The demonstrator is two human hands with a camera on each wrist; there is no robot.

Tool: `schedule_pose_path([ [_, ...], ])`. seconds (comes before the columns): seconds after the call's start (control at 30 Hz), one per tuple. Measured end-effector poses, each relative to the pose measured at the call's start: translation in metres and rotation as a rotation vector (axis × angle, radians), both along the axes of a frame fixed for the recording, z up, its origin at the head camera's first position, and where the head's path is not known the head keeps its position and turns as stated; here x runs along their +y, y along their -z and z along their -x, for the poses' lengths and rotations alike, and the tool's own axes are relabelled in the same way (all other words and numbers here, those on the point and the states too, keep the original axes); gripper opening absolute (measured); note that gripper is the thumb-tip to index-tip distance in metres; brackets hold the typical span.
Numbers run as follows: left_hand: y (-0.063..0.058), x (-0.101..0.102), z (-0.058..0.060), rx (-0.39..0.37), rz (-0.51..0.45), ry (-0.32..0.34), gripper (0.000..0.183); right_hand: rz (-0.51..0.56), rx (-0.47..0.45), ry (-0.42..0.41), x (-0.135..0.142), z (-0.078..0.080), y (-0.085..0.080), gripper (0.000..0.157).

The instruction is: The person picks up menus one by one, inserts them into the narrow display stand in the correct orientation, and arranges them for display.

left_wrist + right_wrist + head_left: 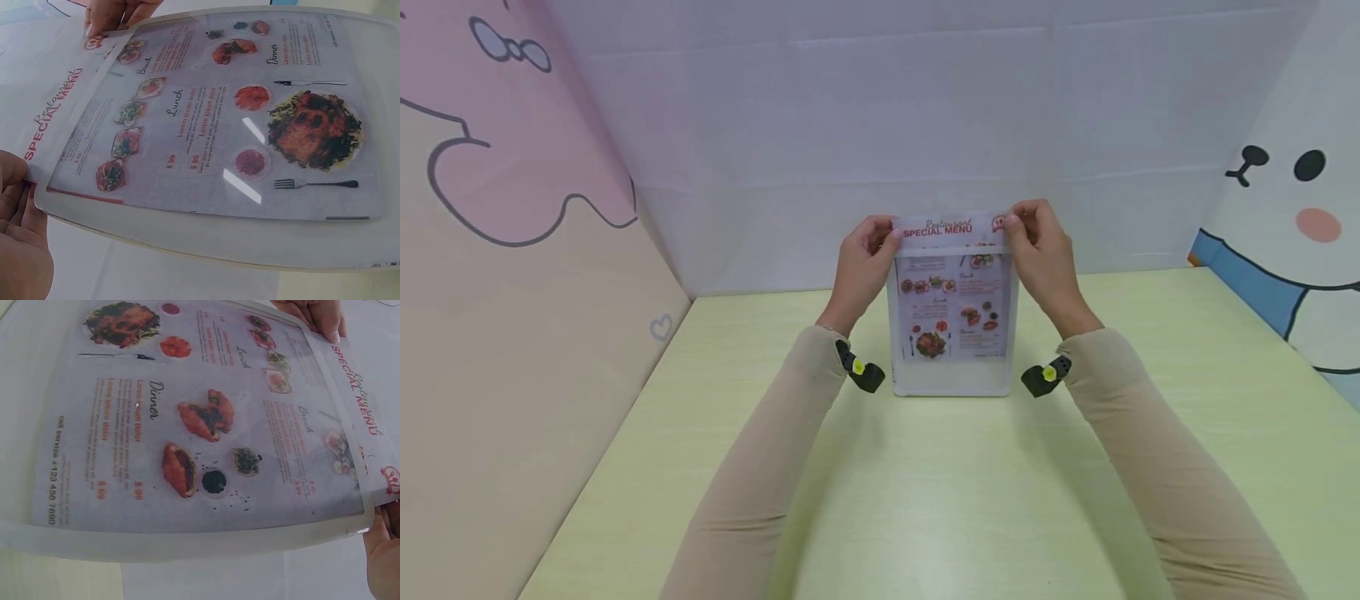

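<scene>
A white-framed clear sign holder stands upright on the table. A printed restaurant menu sheet sits partly inside it, its "Special Menu" heading sticking out above the holder's top edge. My left hand pinches the sheet's upper left corner, and my right hand pinches the upper right corner. Below the sheet's lower edge, a blank strip of the holder shows. The left wrist view has the menu behind glossy plastic, with thumb and fingers at its corner. The right wrist view shows the menu between the holder's edges.
The pale green table stretches around the holder. White sheeting hangs behind it. Printed cartoon panels stand at the left and the right. Each wrist wears a small black camera.
</scene>
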State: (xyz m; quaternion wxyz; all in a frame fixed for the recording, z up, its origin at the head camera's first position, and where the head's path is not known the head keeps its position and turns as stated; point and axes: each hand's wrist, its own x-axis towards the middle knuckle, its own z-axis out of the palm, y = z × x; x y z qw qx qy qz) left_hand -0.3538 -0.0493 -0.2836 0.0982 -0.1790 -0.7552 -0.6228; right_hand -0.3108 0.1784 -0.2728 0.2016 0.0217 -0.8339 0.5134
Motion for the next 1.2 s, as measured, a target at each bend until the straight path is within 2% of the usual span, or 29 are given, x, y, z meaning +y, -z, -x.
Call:
schedule_pose_path([
  [0.2, 0.001, 0.003, 0.0, -0.014, -0.043, -0.023, 0.025, 0.012, -0.002, 0.002, 0.002, 0.0, -0.001, 0.039],
  [0.33, 0.0, 0.004, -0.003, 0.013, -0.028, -0.028, 0.026, 0.035, 0.009, -0.001, 0.003, 0.0, -0.002, 0.037],
  [0.57, -0.015, 0.003, -0.02, 0.089, -0.016, 0.003, 0.032, 0.082, 0.053, -0.008, 0.004, 0.0, -0.003, 0.032],
  [0.7, -0.02, 0.0, -0.022, 0.092, -0.052, 0.03, 0.03, 0.085, 0.06, -0.001, 0.006, 0.001, -0.003, 0.033],
  [1.0, -0.019, -0.001, -0.019, 0.031, -0.103, 0.021, 0.026, 0.069, 0.048, 0.004, 0.008, 0.002, -0.002, 0.038],
  [1.2, -0.003, -0.003, -0.006, 0.005, -0.124, 0.033, 0.025, 0.054, 0.01, -0.013, 0.009, -0.001, 0.002, 0.043],
])
